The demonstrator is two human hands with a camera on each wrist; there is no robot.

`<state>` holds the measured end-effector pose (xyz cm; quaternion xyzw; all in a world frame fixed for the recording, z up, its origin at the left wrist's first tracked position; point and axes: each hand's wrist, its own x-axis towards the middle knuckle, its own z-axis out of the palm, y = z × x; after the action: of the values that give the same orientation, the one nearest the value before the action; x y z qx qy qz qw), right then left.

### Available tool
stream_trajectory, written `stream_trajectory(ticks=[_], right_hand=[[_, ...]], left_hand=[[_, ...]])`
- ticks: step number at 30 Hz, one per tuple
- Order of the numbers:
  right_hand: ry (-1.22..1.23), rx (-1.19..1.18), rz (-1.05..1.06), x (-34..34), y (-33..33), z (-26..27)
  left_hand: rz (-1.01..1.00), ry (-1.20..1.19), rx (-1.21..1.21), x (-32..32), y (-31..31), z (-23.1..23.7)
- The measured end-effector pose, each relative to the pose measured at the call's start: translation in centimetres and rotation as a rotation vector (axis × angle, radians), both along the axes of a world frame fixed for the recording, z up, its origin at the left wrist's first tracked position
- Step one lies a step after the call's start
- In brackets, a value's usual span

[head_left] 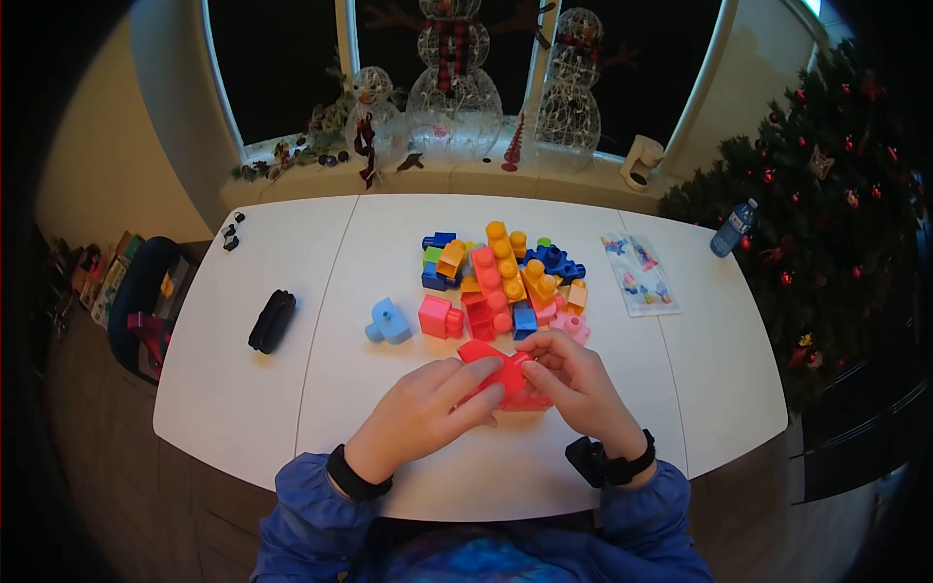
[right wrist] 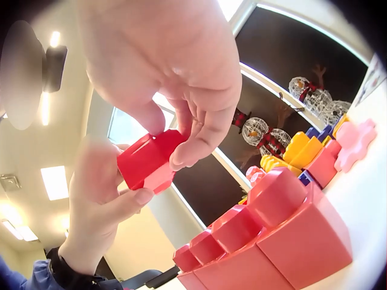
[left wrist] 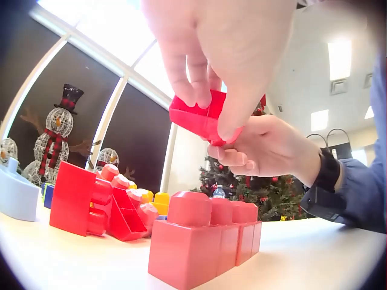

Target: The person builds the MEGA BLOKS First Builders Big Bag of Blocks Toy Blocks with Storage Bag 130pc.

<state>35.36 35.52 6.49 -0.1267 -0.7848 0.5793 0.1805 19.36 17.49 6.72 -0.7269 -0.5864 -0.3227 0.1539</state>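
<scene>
Between both hands (head_left: 428,400) (head_left: 577,384), glossy red block (right wrist: 142,162)

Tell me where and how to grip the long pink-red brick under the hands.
Likely best: come from above and pinch the long pink-red brick across its long sides, near the middle. It sits on the table studs up, and the side walls look flat.

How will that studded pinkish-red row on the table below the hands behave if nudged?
The studded row would probably slide rather than roll: its sides are flat and boxy. It looks stiff, with crisp, straight edges. Seams along its side suggest it might split there, though whether pieces are joined isn't clear.
</scene>
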Motion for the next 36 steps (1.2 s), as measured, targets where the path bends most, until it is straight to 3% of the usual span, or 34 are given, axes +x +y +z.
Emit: stream_trajectory(ticks=[3,6,9,12,15,21,30,33,36], right_hand=[[0.064,0.200,0.050,0.4,-0.2,0.0],[0.092,0.388,0.136,0.6,-1.2,1.1],[0.109,0.473,0.181,0.5,-2.8,0.6],[0.146,0.589,0.208,0.3,-3.4,-0.4],[0.029,0.544,0.170,1.2,-3.0,0.4],[0.056,0.510,0.044,2.7,-1.1,-0.1],[0.038,0.544,0.003,3.7,-0.6,0.2],[0.050,0.516,-0.001,3.7,-0.4,0.1],[0.041,0.500,0.001,3.6,-0.9,0.5]], left_hand=[[0.063,-0.232,-0.014,0.4,-0.8,1.0],[0.131,-0.232,-0.164,-0.1,-1.8,0.9],[0.039,-0.344,-0.336,-0.5,-2.8,0.4],[0.078,-0.478,-0.492,-0.2,-3.5,0.5],[0.117,-0.422,-0.556,-0.5,-4.0,-1.0],[0.183,-0.383,-0.668,-0.6,-3.6,-2.4],[0.256,-0.399,-0.476,-2.0,-3.1,-1.6],[0.340,-0.198,-0.244,-4.0,-0.9,-0.9],[0.374,-0.131,-0.202,-6.4,1.7,-1.4]])
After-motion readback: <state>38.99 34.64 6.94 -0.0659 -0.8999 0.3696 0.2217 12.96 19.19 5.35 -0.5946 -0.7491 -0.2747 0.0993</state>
